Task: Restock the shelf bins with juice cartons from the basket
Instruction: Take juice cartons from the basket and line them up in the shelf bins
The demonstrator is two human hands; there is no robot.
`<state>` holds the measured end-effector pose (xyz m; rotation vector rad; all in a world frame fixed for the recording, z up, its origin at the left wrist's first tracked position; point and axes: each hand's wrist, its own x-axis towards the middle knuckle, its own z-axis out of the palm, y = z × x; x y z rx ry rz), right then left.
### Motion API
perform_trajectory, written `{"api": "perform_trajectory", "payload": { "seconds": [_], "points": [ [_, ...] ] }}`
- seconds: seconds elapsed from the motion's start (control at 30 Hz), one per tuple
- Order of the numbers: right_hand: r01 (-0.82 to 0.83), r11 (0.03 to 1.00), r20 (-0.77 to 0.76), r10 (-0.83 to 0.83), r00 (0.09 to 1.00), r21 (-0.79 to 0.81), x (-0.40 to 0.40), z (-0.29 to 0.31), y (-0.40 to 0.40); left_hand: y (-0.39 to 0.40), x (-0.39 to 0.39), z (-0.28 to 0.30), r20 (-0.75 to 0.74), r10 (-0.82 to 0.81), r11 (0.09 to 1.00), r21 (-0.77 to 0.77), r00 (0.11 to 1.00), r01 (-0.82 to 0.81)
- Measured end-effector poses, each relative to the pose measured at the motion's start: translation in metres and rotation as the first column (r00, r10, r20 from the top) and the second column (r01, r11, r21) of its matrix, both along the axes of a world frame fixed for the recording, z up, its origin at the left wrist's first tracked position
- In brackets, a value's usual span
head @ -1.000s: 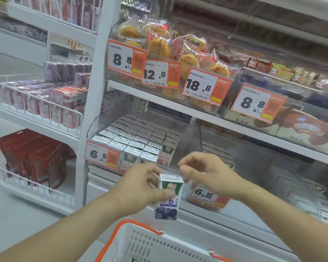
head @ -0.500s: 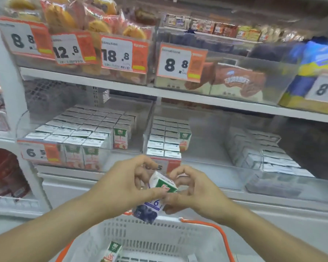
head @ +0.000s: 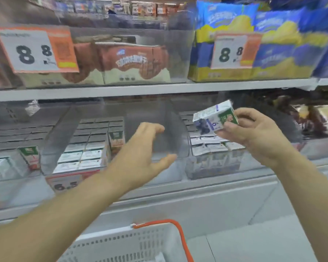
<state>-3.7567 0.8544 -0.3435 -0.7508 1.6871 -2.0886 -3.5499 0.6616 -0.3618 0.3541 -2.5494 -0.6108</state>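
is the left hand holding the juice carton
No, the left hand is open and empty; the right hand grips the carton.

A: What are the bins (head: 110,129) made of?
B: Clear, glossy plastic. The juice carton (head: 215,118) looks like smooth printed card.
A: And the basket (head: 133,244)?
B: Matt white perforated plastic, orange handle (head: 180,235). The shelf (head: 121,90) is smooth and pale grey.

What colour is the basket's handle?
Orange, on a white basket; the handle shows best in the head view.

head cam | faces shelf bins (head: 170,140) (close) | angled down
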Motion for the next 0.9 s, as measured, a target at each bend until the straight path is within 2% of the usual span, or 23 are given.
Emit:
{"api": "perform_trajectory", "payload": {
  "seconds": [0.07, 0.17, 0.23, 0.33, 0.4, 0.53, 0.63, 0.7, 0.9],
  "points": [
    [0.138, 0.99, -0.017, -0.139, 0.99, -0.018, -0.024, -0.008, 0.015, 0.011, -0.04, -0.004, 0.052, -0.015, 0.998, -0.063, 0.999, 0.018],
    [0.326, 0.944, -0.12, -0.319, 0.94, 0.042, -0.056, -0.016, 0.031, 0.02, -0.083, -0.013, 0.141, -0.003, 0.999, -0.032, 0.99, 0.007],
    [0.388, 0.918, -0.205, -0.365, 0.908, 0.084, -0.077, -0.018, 0.033, 0.021, -0.096, -0.024, 0.184, 0.014, 0.999, -0.036, 0.983, -0.007],
    [0.455, 0.859, -0.345, -0.364, 0.865, 0.235, -0.116, -0.021, 0.02, 0.016, -0.101, -0.035, 0.156, 0.037, 0.999, -0.033, 0.987, -0.033],
    [0.447, 0.832, -0.386, -0.313, 0.867, 0.329, -0.142, -0.024, 0.004, 0.014, -0.102, -0.038, 0.123, 0.043, 0.998, -0.04, 0.991, -0.038],
    [0.294, 0.837, -0.261, -0.188, 0.947, 0.462, -0.187, -0.034, -0.033, 0.015, -0.102, -0.041, 0.086, 0.053, 0.996, -0.08, 0.995, -0.046],
    [0.203, 0.782, -0.239, -0.071, 0.968, 0.589, -0.2, -0.035, -0.058, 0.015, -0.102, -0.041, 0.069, 0.045, 0.995, -0.094, 0.997, -0.038],
    [0.159, 0.773, -0.237, -0.011, 0.971, 0.615, -0.207, -0.041, -0.071, 0.014, -0.103, -0.043, 0.053, 0.03, 0.993, -0.113, 0.998, -0.024],
    [0.197, 0.728, -0.296, 0.009, 0.955, 0.657, -0.221, -0.053, -0.081, 0.012, -0.104, -0.043, 0.038, 0.034, 0.99, -0.138, 0.999, -0.028]
  ]
}}
